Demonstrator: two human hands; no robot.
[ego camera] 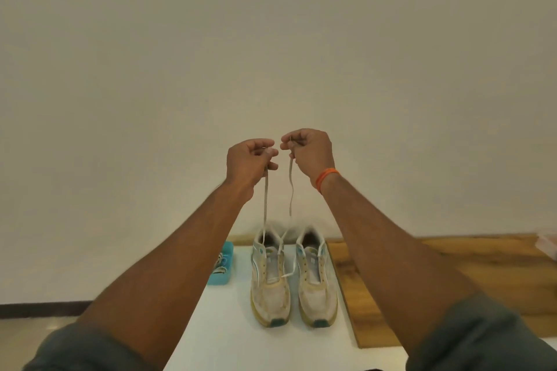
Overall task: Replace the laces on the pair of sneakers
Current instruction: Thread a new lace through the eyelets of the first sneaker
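Note:
Two worn white sneakers with yellowed soles and teal toe tips stand side by side on a white surface [229,340], toes toward me. The left sneaker [269,283] has a white lace [265,205] threaded through its lowest eyelets, and both lace ends rise steeply. My left hand [250,161] is closed on one end and my right hand [310,153] on the other, both raised high above the shoes and almost touching. The right sneaker [316,283] has bare eyelets with no lace in them.
A teal tray [222,275] holding coiled laces sits left of the sneakers, partly behind my left forearm. A wooden board [452,274] lies to the right. A plain cream wall fills the background, with a dark skirting strip [39,309] at lower left.

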